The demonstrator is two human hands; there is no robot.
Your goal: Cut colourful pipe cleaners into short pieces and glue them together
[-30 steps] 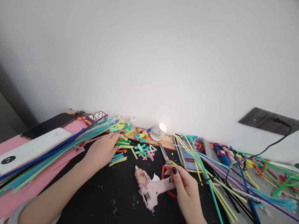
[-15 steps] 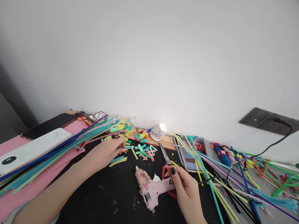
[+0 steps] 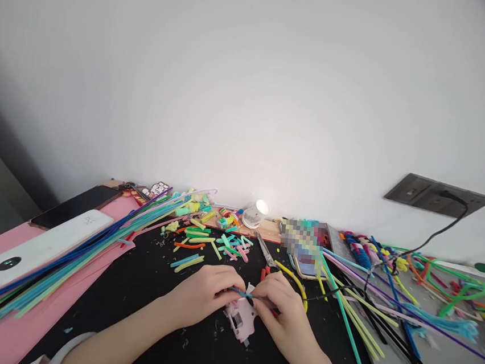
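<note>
On the black mat (image 3: 160, 323) before me, my left hand (image 3: 204, 293) and right hand (image 3: 283, 315) meet over the pink glue gun (image 3: 241, 319), which lies flat beneath them. Both hands pinch a short blue stick piece (image 3: 240, 292) between fingertips, stretched across the gap just above the gun. Cut coloured bits (image 3: 202, 241) lie scattered beyond, scissors (image 3: 266, 254) near them, long sticks (image 3: 67, 262) fanned on my left.

Bright, even light, small lamp (image 3: 261, 208) glaring — corners dark, edges perhaps warped
</note>
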